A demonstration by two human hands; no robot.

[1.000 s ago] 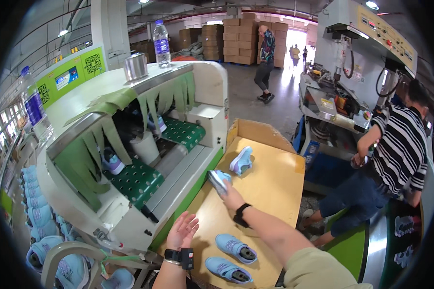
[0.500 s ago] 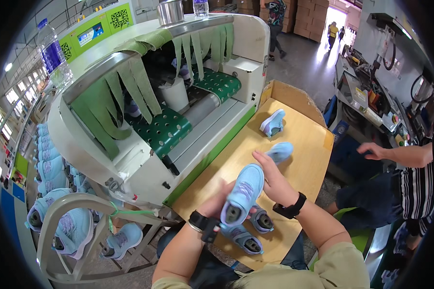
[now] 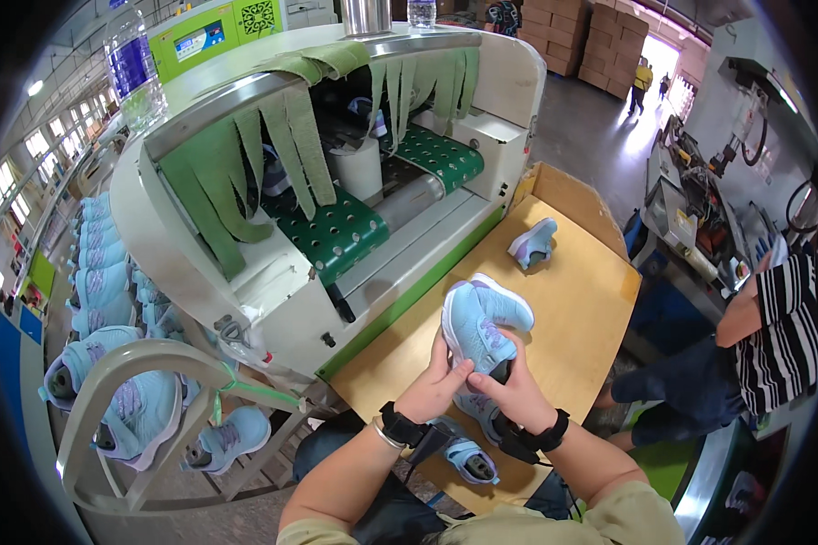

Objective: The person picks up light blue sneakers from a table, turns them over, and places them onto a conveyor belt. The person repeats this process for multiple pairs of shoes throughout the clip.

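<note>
A light-blue sneaker [image 3: 466, 320] with purple laces is held in front of me, its toe pointing away over the wooden board [image 3: 400, 363]. My left hand [image 3: 434, 383] grips its left side, and my right hand [image 3: 518, 389] closes round the heel end. Just behind it is a second blue sneaker [image 3: 511, 306] with a white sole; whether it rests on the board or touches the held one, I cannot tell. Below my hands lie two more sneakers, one [image 3: 479, 411] partly covered by my right hand and one [image 3: 470, 460] nearest me. Another sneaker [image 3: 533, 243] lies on its side farther off.
Left of the board stands a white machine [image 3: 282, 291] with green perforated belts [image 3: 336, 232] and hanging fabric strips [image 3: 291, 145]. A metal-framed rack [image 3: 145, 354] holds several blue sneakers [image 3: 141, 413]. A co-worker in a striped shirt [image 3: 773, 336] is at the right.
The held sneaker has turned, so its heel now faces my right hand. My right hand has come down from beside the toe to the heel. The view has shifted slightly.
</note>
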